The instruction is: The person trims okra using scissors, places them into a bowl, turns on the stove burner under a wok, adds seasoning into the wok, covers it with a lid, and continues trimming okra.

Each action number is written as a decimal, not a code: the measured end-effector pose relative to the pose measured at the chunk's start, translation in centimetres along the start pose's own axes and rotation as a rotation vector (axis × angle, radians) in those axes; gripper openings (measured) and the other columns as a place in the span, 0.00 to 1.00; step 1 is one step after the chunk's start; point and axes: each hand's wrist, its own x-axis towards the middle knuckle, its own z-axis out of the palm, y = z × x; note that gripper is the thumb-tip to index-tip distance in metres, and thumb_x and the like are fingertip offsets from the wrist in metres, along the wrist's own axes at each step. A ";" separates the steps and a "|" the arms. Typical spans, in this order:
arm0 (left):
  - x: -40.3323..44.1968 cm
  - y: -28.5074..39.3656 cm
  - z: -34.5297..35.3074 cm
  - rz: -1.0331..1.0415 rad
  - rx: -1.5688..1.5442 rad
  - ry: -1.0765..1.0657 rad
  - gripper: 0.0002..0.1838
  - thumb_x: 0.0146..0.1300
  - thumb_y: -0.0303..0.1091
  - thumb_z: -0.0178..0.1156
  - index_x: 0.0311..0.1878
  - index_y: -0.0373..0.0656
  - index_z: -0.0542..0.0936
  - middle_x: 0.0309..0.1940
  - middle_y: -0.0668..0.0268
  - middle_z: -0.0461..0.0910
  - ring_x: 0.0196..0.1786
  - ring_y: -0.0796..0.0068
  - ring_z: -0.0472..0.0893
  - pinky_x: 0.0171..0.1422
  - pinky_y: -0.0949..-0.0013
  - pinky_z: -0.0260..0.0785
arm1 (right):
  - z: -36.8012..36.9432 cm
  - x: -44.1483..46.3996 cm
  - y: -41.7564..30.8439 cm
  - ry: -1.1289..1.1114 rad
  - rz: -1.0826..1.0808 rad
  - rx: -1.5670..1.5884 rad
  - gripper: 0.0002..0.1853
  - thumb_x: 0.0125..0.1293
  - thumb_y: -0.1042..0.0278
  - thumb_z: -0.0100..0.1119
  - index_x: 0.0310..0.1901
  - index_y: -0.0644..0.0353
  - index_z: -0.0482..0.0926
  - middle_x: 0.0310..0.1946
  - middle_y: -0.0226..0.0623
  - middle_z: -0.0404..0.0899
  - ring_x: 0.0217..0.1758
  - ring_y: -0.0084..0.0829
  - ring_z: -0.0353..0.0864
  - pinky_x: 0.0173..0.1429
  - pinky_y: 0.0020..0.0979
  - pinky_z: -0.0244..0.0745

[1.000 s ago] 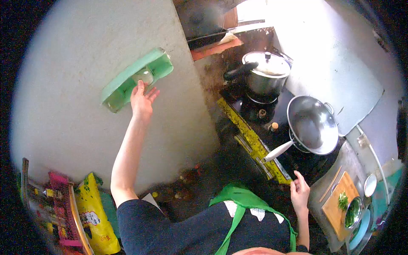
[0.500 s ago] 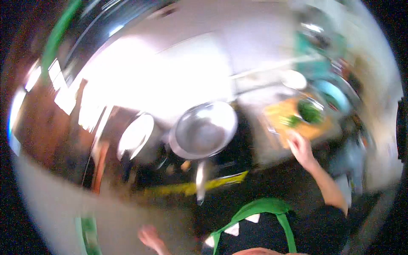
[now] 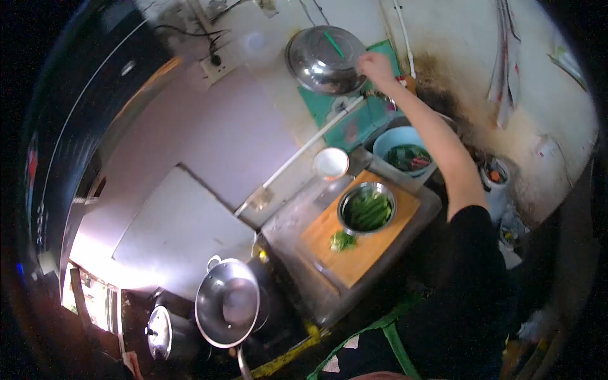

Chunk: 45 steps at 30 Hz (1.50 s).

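Note:
My right hand (image 3: 377,68) is stretched far up to the wall, its fingers closed at the right rim of a large round metal lid (image 3: 316,66). A thin green strip shows across the lid's face. Below that arm stands a light blue basin (image 3: 387,140) with leafy greens in water. Cut green vegetables (image 3: 370,210) fill a steel bowl (image 3: 344,218) on a wooden cutting board (image 3: 402,218). Beside the bowl lies a small heap of chopped greens (image 3: 342,240). My left hand is out of view.
A wok (image 3: 228,304) sits on the stove at lower left, its handle pointing toward me. Left of it is a lidded pot (image 3: 160,334). A white bowl (image 3: 331,163) stands behind the board, and a knife (image 3: 326,275) lies along its near left edge.
My right hand has gone from the cutting board's near edge up to the metal lid. My left hand has left the view. The camera has turned to the right.

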 end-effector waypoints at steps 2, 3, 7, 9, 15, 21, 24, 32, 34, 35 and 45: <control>1.6 0.1 5.8 -0.009 0.006 0.008 0.09 0.67 0.38 0.50 0.34 0.44 0.68 0.33 0.62 0.71 0.37 0.65 0.72 0.49 0.55 0.72 | 3.7 6.0 0.7 0.003 -0.078 -0.206 0.12 0.57 0.62 0.57 0.37 0.62 0.80 0.33 0.46 0.81 0.37 0.41 0.80 0.45 0.40 0.74; 2.2 0.2 8.5 -0.016 0.005 0.022 0.09 0.67 0.38 0.50 0.34 0.44 0.68 0.33 0.61 0.71 0.37 0.65 0.73 0.49 0.55 0.72 | 5.6 8.0 0.8 0.014 -0.084 -0.277 0.14 0.58 0.60 0.58 0.37 0.63 0.80 0.37 0.48 0.80 0.42 0.45 0.80 0.49 0.42 0.73; 2.3 0.4 17.2 -0.042 0.007 0.059 0.09 0.67 0.38 0.50 0.37 0.42 0.68 0.35 0.59 0.71 0.38 0.63 0.73 0.50 0.54 0.72 | 9.5 10.3 2.1 0.141 -0.256 -0.582 0.18 0.59 0.56 0.59 0.42 0.64 0.74 0.39 0.50 0.77 0.47 0.47 0.77 0.52 0.44 0.70; 2.0 -0.1 20.0 -0.049 -0.001 0.065 0.09 0.67 0.38 0.50 0.38 0.42 0.68 0.37 0.59 0.71 0.39 0.62 0.73 0.50 0.54 0.72 | 9.0 10.3 2.8 0.066 -0.194 -0.309 0.13 0.61 0.60 0.56 0.40 0.61 0.74 0.37 0.49 0.77 0.42 0.49 0.78 0.46 0.46 0.72; 0.6 -1.1 23.8 -0.065 0.001 0.063 0.11 0.67 0.38 0.49 0.42 0.40 0.68 0.40 0.56 0.71 0.41 0.60 0.74 0.50 0.54 0.72 | 5.5 14.7 1.1 0.204 -0.649 -0.221 0.06 0.63 0.67 0.52 0.38 0.58 0.71 0.30 0.46 0.78 0.31 0.52 0.78 0.34 0.48 0.73; 0.7 -4.7 23.3 -0.129 -0.051 0.088 0.13 0.67 0.39 0.49 0.46 0.38 0.68 0.43 0.53 0.72 0.44 0.58 0.75 0.50 0.53 0.72 | 1.7 21.0 -3.8 0.104 -1.090 -0.648 0.14 0.48 0.76 0.62 0.37 0.58 0.71 0.28 0.44 0.76 0.33 0.48 0.79 0.33 0.46 0.74; 1.2 -7.5 22.0 -0.185 -0.089 0.123 0.15 0.67 0.39 0.49 0.48 0.37 0.68 0.45 0.52 0.72 0.45 0.57 0.75 0.50 0.52 0.72 | 2.7 24.8 -3.8 0.055 -1.120 -0.675 0.09 0.48 0.72 0.62 0.32 0.60 0.74 0.29 0.45 0.78 0.30 0.42 0.80 0.35 0.40 0.76; 0.2 -22.1 13.9 -0.414 -0.322 0.272 0.19 0.67 0.40 0.49 0.53 0.35 0.68 0.50 0.49 0.72 0.48 0.54 0.76 0.51 0.52 0.72 | 3.8 29.0 0.8 -0.598 -0.275 -0.463 0.09 0.46 0.70 0.57 0.27 0.62 0.83 0.13 0.35 0.78 0.12 0.33 0.76 0.17 0.36 0.71; -2.4 -27.9 10.9 -0.441 -0.437 0.291 0.20 0.67 0.40 0.49 0.55 0.34 0.68 0.51 0.48 0.72 0.48 0.53 0.77 0.51 0.51 0.72 | 3.0 29.7 6.5 -0.821 -0.182 -0.067 0.08 0.57 0.64 0.56 0.26 0.58 0.77 0.22 0.28 0.74 0.23 0.23 0.72 0.32 0.27 0.72; -4.3 -31.4 9.7 -0.442 -0.502 0.284 0.21 0.67 0.40 0.49 0.55 0.34 0.68 0.51 0.48 0.73 0.49 0.52 0.77 0.51 0.51 0.72 | 2.4 30.0 9.2 -0.929 -0.106 0.122 0.11 0.63 0.61 0.56 0.25 0.56 0.74 0.27 0.25 0.71 0.28 0.18 0.70 0.40 0.22 0.72; -13.3 -35.2 9.5 -0.836 -0.518 0.532 0.19 0.70 0.35 0.42 0.57 0.32 0.69 0.50 0.44 0.74 0.47 0.49 0.79 0.44 0.54 0.77 | 6.0 -6.3 6.2 -0.804 0.134 0.325 0.09 0.59 0.71 0.61 0.41 0.64 0.80 0.49 0.40 0.79 0.58 0.31 0.73 0.63 0.32 0.64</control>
